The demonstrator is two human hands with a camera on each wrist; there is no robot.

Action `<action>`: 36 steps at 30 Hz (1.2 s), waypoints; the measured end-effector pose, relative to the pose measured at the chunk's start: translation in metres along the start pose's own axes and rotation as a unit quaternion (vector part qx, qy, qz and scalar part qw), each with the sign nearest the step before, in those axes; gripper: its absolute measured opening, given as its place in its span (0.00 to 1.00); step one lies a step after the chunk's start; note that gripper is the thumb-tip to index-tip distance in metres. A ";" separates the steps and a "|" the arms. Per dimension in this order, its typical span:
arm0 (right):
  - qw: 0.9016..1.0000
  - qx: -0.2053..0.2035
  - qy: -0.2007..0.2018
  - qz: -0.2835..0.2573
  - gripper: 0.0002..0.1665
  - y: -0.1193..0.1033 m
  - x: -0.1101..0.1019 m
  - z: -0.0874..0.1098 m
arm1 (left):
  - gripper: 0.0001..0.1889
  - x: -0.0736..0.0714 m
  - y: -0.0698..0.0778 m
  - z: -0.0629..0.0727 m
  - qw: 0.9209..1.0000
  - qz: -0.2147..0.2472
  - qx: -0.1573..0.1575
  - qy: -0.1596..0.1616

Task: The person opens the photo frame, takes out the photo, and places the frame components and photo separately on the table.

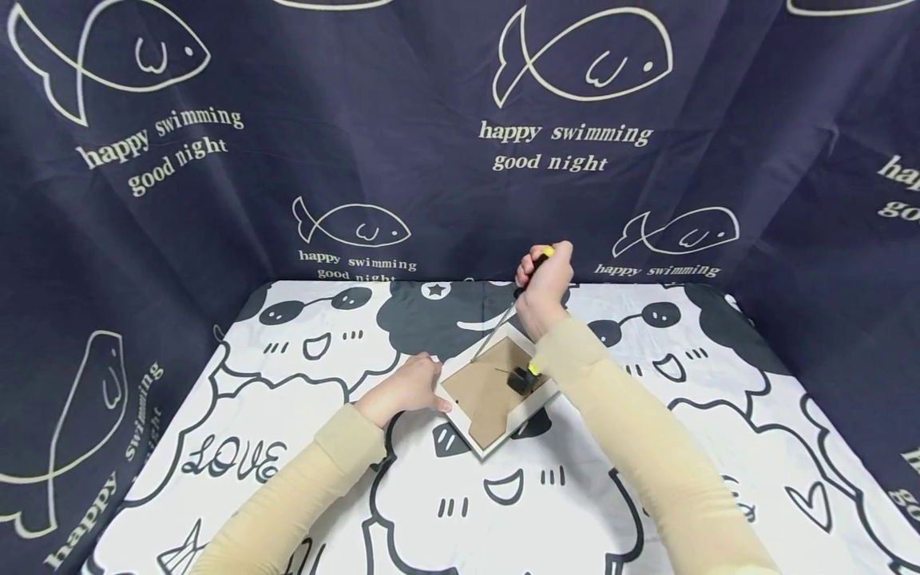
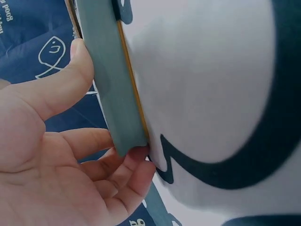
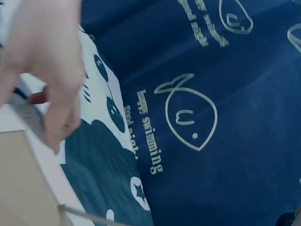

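Note:
A picture frame (image 1: 516, 425) with a white rim lies back up on the cloth, its brown backboard (image 1: 467, 389) showing. My left hand (image 1: 410, 387) grips its left corner; in the left wrist view the thumb (image 2: 80, 61) lies along one side and the fingers curl under the edge. Fingers of my right hand (image 1: 546, 287) wrap around the black and yellow handle of a screwdriver (image 1: 496, 328). Its slanted shaft (image 3: 89, 215) reaches the seam between backboard and rim. On the backboard rests a small black and yellow tool (image 1: 521, 380), partly behind the right forearm.
A white cloth (image 1: 302, 399) with black cartoon sheep covers the table. Behind it and at both sides hangs a dark blue curtain (image 1: 431, 120) printed with fish and lettering.

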State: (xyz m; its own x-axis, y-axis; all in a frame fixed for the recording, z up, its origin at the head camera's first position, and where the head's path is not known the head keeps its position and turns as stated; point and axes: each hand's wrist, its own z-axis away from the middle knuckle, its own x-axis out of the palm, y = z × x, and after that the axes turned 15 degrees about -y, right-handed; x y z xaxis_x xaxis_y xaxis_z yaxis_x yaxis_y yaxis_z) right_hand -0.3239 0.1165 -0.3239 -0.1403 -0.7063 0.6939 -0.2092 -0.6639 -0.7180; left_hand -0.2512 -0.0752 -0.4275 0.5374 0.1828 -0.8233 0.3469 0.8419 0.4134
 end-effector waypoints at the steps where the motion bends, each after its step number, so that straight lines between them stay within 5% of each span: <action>1: 1.000 0.002 -0.018 -0.014 0.24 -0.005 -0.003 0.005 | 0.37 0.000 0.001 0.000 1.000 -0.004 -0.003 -0.002; 8: 0.985 -0.038 -0.132 -0.103 0.27 -0.049 -0.015 0.040 | 0.34 0.001 0.003 0.000 0.999 -0.029 -0.022 -0.002; 13: 0.963 -0.101 -0.235 -0.080 0.27 -0.078 -0.022 0.063 | 0.35 0.002 0.004 0.000 0.999 -0.026 -0.028 0.005; 20: 0.904 -0.203 -0.374 0.046 0.24 -0.100 -0.036 0.089 | 0.36 0.003 0.003 0.001 0.999 -0.014 -0.024 0.017; 25: 0.857 -0.257 -0.410 0.177 0.28 -0.101 -0.050 0.097 | 0.39 0.006 -0.002 0.003 0.999 0.005 -0.017 0.038; 28: 0.817 -0.282 -0.412 0.289 0.29 -0.099 -0.062 0.100 | 0.40 0.007 -0.004 0.005 0.999 0.015 -0.009 0.051; 32: 0.719 -0.331 -0.414 0.449 0.29 -0.096 -0.078 0.098 | 0.39 0.011 -0.006 0.007 0.997 0.033 -0.003 0.070; 35: 0.656 -0.354 -0.413 0.523 0.28 -0.091 -0.089 0.092 | 0.38 0.015 -0.008 0.010 0.995 0.049 -0.007 0.082; 36: 0.643 -0.352 -0.410 0.543 0.27 -0.089 -0.092 0.090 | 0.37 0.016 -0.008 0.010 0.995 0.057 -0.008 0.084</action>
State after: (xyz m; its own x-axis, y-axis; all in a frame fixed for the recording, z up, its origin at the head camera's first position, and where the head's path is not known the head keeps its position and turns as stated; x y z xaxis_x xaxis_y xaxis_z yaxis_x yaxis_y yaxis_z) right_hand -0.2056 0.2185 -0.3289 -0.0763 -0.7428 -0.6652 -0.8450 0.4023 -0.3523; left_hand -0.2373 -0.0847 -0.4404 0.4360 0.3584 -0.8255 0.2779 0.8188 0.5023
